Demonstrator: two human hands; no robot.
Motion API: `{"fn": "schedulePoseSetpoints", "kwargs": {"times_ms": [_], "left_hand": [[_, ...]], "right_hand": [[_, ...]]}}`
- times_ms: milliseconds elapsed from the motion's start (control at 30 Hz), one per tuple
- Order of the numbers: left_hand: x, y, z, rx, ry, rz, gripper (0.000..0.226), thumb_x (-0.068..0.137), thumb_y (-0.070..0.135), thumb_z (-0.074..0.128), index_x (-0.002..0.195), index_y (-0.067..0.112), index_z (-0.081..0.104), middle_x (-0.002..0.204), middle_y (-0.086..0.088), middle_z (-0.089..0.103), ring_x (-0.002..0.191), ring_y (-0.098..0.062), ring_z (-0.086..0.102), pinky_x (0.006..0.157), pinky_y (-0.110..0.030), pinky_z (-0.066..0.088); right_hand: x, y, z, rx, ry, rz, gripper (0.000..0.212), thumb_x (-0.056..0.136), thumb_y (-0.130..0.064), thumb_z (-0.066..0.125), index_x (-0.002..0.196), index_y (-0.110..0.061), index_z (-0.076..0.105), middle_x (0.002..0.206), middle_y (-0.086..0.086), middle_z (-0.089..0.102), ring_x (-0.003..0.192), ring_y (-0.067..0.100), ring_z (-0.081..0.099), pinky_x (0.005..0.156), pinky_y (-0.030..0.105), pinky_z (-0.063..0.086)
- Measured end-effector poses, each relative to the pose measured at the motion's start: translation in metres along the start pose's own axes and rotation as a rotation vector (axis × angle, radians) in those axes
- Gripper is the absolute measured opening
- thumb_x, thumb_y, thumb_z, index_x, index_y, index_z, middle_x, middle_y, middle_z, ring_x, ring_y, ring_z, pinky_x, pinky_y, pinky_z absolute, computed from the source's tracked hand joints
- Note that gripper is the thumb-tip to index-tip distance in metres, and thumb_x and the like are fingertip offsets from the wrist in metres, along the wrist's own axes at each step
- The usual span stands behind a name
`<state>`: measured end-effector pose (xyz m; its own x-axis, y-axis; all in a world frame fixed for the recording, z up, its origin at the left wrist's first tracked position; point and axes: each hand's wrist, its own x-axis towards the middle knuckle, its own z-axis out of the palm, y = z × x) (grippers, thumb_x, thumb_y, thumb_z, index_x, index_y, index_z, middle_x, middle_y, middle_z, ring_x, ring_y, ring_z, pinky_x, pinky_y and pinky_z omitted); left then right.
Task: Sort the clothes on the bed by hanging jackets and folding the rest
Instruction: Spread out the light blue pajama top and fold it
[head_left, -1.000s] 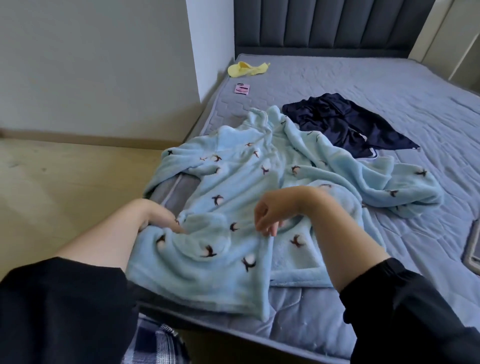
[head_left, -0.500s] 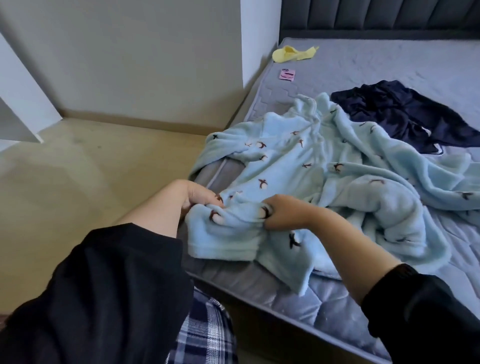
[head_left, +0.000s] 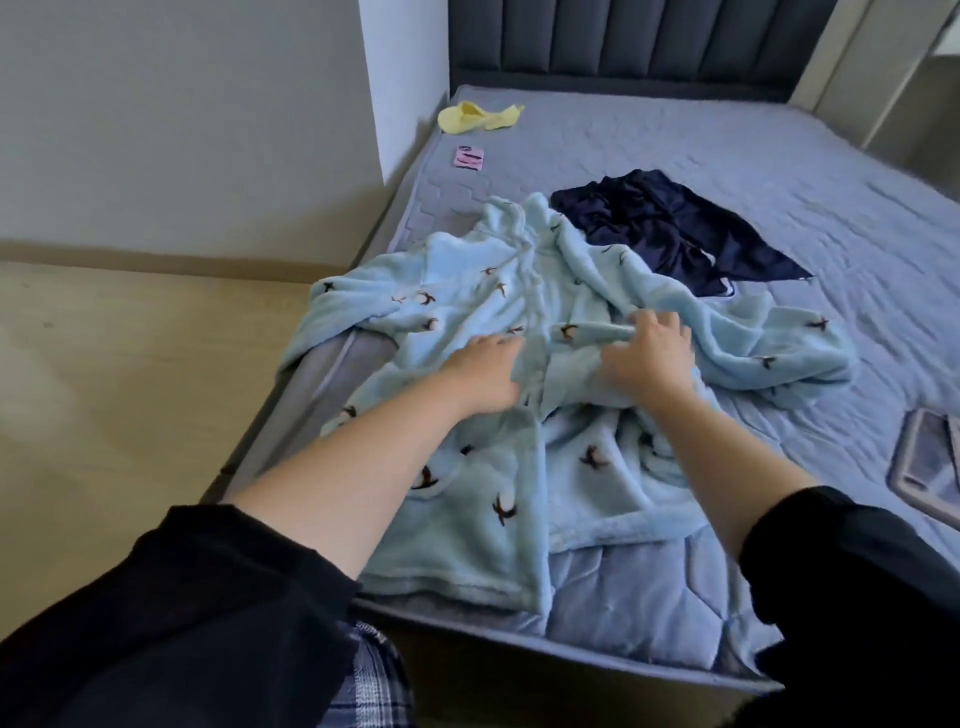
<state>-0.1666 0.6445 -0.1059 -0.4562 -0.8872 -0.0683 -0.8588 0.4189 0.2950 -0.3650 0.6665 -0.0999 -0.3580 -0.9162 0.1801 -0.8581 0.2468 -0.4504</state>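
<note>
**At the bed's near-left corner: two hands on the blue robe**

Across the near-left part of the mattress (head_left: 727, 156) lies a crumpled light-blue fleece robe (head_left: 483, 545). One sleeve hangs off the left side edge above the wooden floor (head_left: 130, 389), and the hem stops just short of the foot edge. Bare quilted mattress shows from the robe up to the padded headboard (head_left: 623, 41) and out to the right.

A dark navy garment (head_left: 665, 228) lies just behind the robe, with its near edge tucked under the fleece. Close to the far-left corner are a yellow cloth (head_left: 478, 115) and a small pink item (head_left: 469, 157), which is too small to identify. A flat device (head_left: 930, 457) near the right side is cut off by the frame. The robe's right half is so bunched that its shape cannot be made out.

Both forearms are bare, with black sleeves pushed up, and reach forward from the foot of the bed. The left hand (head_left: 485, 371) lies palm down on the robe's middle with fingers extended flat and the fingertips blurred. Just beside it, the right hand (head_left: 649, 358) has its fingers bent over a raised fold of the fleece and grips it.
</note>
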Motion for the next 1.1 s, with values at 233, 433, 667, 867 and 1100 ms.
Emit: {"fn": "schedulePoseSetpoints", "kwargs": {"times_ms": [233,433,667,867,1100], "left_hand": [[0.009,0.054,0.035,-0.118,-0.203,0.091,0.052,0.093,0.025,0.052,0.143,0.020,0.040,0.147,-0.008,0.041,0.131,-0.025,0.042,0.101,-0.029,0.036],[0.012,0.056,0.053,-0.197,-0.117,0.095,0.061,0.085,0.020,0.063,0.140,0.015,0.039,0.139,-0.014,0.043,0.128,-0.030,0.043,0.103,-0.032,0.037],[0.018,0.061,0.057,-0.753,-0.048,-0.119,0.093,0.082,0.009,0.066,0.152,0.020,0.007,0.140,-0.011,0.044,0.122,-0.025,0.050,0.105,-0.036,0.040],[0.015,0.069,0.061,-0.592,-0.225,0.009,0.092,0.079,0.012,0.072,0.152,0.017,0.017,0.129,-0.008,0.059,0.123,-0.017,0.052,0.104,-0.024,0.036],[0.003,0.072,0.052,-0.448,-0.416,0.277,0.020,0.076,-0.005,0.061,0.076,0.015,0.065,0.071,0.012,0.062,0.071,0.003,0.052,0.070,-0.026,0.043]], "right_hand": [[-0.008,0.090,-0.042,0.390,-0.737,0.335,0.080,0.069,-0.058,0.073,0.128,-0.007,0.055,0.122,0.011,0.064,0.115,0.028,0.059,0.104,0.041,0.042],[-0.002,0.091,-0.066,-0.178,-0.153,0.206,0.017,0.080,-0.011,0.062,0.096,-0.003,0.061,0.095,0.015,0.063,0.082,0.030,0.056,0.067,0.031,0.041],[-0.021,0.092,-0.116,-0.667,-0.657,-0.137,0.032,0.085,-0.012,0.062,0.117,-0.014,0.062,0.104,0.007,0.066,0.091,0.025,0.061,0.070,0.020,0.047],[-0.034,0.090,-0.103,-0.739,-1.185,0.096,0.045,0.086,-0.055,0.058,0.107,-0.015,0.064,0.108,0.000,0.065,0.095,0.014,0.063,0.076,0.025,0.047],[-0.020,0.103,-0.057,-0.348,-0.498,0.025,0.036,0.088,-0.044,0.057,0.081,-0.010,0.049,0.085,0.004,0.051,0.084,0.026,0.050,0.068,0.031,0.037]]}}
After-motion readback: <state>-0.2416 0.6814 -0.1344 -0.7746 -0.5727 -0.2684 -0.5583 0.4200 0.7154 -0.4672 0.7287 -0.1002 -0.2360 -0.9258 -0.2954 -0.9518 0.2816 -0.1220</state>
